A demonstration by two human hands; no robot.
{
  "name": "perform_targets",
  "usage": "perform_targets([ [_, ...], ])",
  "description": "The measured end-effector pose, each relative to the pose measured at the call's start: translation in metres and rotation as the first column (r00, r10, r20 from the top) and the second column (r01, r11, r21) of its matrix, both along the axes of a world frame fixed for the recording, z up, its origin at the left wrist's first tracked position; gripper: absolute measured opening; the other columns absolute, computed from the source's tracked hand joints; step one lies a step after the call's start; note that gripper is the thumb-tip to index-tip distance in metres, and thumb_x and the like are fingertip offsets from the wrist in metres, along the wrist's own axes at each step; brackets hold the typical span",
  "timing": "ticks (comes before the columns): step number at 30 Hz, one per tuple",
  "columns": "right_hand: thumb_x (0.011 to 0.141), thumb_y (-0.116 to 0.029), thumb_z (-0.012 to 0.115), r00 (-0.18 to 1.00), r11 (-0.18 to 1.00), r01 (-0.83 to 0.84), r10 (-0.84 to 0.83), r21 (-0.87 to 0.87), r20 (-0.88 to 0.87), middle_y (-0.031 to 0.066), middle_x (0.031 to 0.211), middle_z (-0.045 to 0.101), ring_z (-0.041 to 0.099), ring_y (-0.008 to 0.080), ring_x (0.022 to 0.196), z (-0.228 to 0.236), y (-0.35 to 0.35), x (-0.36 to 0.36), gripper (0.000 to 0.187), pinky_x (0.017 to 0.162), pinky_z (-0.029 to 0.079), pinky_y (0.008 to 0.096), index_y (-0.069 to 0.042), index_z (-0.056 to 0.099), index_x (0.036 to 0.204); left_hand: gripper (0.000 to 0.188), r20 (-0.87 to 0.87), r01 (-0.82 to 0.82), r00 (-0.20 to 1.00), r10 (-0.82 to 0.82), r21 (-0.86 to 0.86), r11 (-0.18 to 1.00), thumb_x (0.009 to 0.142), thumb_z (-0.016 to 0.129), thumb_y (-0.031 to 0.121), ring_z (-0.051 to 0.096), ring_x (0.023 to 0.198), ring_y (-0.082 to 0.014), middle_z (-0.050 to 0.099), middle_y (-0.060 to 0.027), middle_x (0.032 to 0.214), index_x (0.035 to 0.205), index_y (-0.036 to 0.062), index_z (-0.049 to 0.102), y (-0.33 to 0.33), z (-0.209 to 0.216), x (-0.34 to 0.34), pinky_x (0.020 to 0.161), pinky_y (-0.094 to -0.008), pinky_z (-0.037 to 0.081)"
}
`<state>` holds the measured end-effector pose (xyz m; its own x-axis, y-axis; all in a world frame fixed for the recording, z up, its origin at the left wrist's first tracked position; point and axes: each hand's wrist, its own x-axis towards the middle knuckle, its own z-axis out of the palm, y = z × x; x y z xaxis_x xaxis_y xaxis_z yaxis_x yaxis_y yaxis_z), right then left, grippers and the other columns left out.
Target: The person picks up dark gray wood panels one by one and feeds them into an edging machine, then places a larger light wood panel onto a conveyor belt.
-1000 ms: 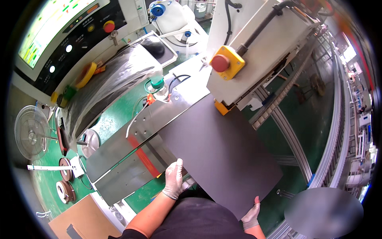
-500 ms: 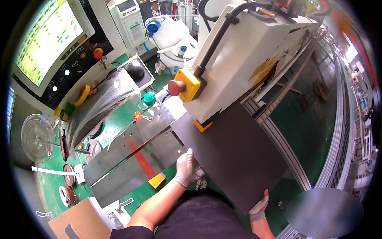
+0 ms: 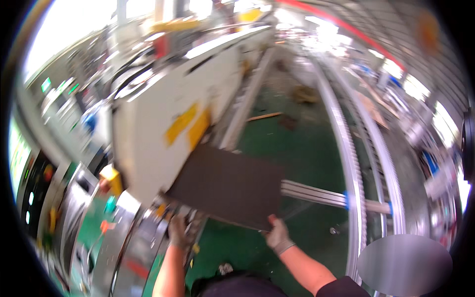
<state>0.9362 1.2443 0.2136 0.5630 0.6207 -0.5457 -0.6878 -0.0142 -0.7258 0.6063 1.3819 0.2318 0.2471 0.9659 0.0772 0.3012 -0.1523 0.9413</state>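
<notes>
A flat, dark grey-brown rectangular panel (image 3: 230, 185) stretches out in front of me, its far left edge against the side of the white machine (image 3: 148, 133). My right hand (image 3: 279, 236), in a pale glove with a bare thumb tip, grips the panel at its near right corner, thumb on top. Close to the near left edge of the panel is my left hand (image 3: 178, 231), also gloved. Motion blur smears its fingers, so whether it touches the panel is unclear.
Left of me lies a metal worktable (image 3: 126, 247) with a red stripe. A yellow emergency-stop box (image 3: 112, 179) hangs by the machine. To the right, a metal conveyor rail (image 3: 349, 163) runs away over green floor, joined by a crossbar (image 3: 314, 193). A blurred grey oval (image 3: 403, 265) covers the lower right.
My view has swung right, so the machine and worktable now sit farther left. The panel extends ahead along the machine's side. My right hand still holds its near right corner.
</notes>
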Motion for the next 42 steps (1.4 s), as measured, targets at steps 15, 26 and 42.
perform_targets([
  [15,0.102,-0.032,0.061,0.227,0.228,-0.973,0.943,-0.027,-0.241,0.0004,0.094,0.063,0.058,0.0075,0.079,-0.033,-0.084,-0.213,0.027,0.071,0.051,0.0246,-0.006,0.060,0.111,0.053,-0.738,-0.220,0.647,0.193,0.061,0.973,0.086,0.070,0.043,0.071,0.096,-0.0330,0.072,-0.0194,0.103,0.120,0.0034,0.068,-0.220,0.012,-0.136,0.084,-0.0410,0.055],
  [26,0.099,-0.032,0.061,-0.373,-0.341,-0.901,0.925,-0.270,0.074,0.0101,0.096,0.072,0.070,0.0195,0.082,-0.039,-0.090,-0.310,0.030,0.072,0.056,0.0314,-0.002,0.065,0.103,0.060,-0.654,-0.941,0.315,0.688,-0.118,0.318,0.097,0.056,0.044,0.052,0.131,-0.0378,0.056,-0.0220,0.140,0.141,0.0030,0.052,-0.546,-0.007,-0.242,0.112,-0.0455,0.039],
  [42,0.097,-0.013,0.064,-0.953,-0.857,-0.224,0.092,-0.464,0.289,0.0088,0.103,0.070,0.066,0.0162,0.096,0.014,-0.385,-0.617,0.025,0.088,0.053,0.0298,0.002,0.065,0.117,0.090,-0.900,-0.791,-0.210,0.381,-0.073,-0.608,0.094,0.048,0.061,0.008,0.155,-0.0397,0.017,-0.0206,0.167,0.160,0.0055,0.023,-0.912,-0.092,-0.349,0.125,-0.0523,0.002],
])
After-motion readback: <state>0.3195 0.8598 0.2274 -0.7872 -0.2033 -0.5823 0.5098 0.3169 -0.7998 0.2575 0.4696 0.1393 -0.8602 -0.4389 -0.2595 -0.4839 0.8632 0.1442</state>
